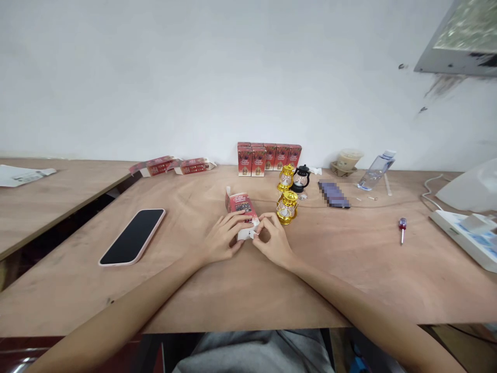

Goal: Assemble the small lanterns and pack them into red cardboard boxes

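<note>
Grey cloth (252, 355) on the sitter's lap is nearest, at six o'clock from the red box (239, 201) in the middle of the table (217, 305). The box lies printed face up, its far end toward eleven, a white flap (245, 234) at its near end. The left hand (223, 238) comes in from eight, fingers loosely spread over the box; the right hand (274, 238), from four, has thumb and forefinger pinched together on the flap's corner. I'd keep that left touch light but steady so the card doesn't dent, and work the flap along its crease; tugging the corner could tear it. A gold lantern (286, 208) stands at three, close by the right knuckles; a wide swing could knock it.
</note>
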`<action>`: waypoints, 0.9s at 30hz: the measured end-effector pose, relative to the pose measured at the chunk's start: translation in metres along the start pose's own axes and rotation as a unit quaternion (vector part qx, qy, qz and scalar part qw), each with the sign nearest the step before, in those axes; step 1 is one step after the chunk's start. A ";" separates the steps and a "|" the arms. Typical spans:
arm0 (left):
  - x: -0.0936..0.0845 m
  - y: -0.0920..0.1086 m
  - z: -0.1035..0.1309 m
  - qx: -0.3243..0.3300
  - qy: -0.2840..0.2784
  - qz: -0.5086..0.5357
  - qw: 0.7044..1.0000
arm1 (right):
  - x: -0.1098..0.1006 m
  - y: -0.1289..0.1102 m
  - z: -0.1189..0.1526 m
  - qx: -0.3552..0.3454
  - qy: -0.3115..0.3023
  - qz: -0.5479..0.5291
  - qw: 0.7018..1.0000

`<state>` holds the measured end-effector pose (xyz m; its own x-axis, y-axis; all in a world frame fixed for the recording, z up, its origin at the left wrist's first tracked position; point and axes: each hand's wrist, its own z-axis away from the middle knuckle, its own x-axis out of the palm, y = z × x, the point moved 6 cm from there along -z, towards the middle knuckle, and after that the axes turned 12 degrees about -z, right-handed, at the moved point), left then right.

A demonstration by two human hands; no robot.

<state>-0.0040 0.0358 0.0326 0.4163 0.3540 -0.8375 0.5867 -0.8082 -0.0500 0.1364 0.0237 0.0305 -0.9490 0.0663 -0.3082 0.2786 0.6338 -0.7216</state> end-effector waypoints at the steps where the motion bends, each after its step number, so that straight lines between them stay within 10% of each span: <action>1: 0.000 0.000 0.000 0.000 0.002 0.002 1.000 | 0.000 0.000 0.000 -0.001 -0.001 0.002 1.000; 27: -0.001 -0.002 -0.002 0.044 0.039 0.094 0.994 | 0.001 -0.002 0.005 0.001 0.034 0.071 0.997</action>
<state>-0.0038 0.0381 0.0344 0.5667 0.2257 -0.7924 0.4319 -0.9004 0.0524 0.1352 0.0188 0.0291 -0.9079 0.2066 -0.3648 0.4107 0.6135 -0.6745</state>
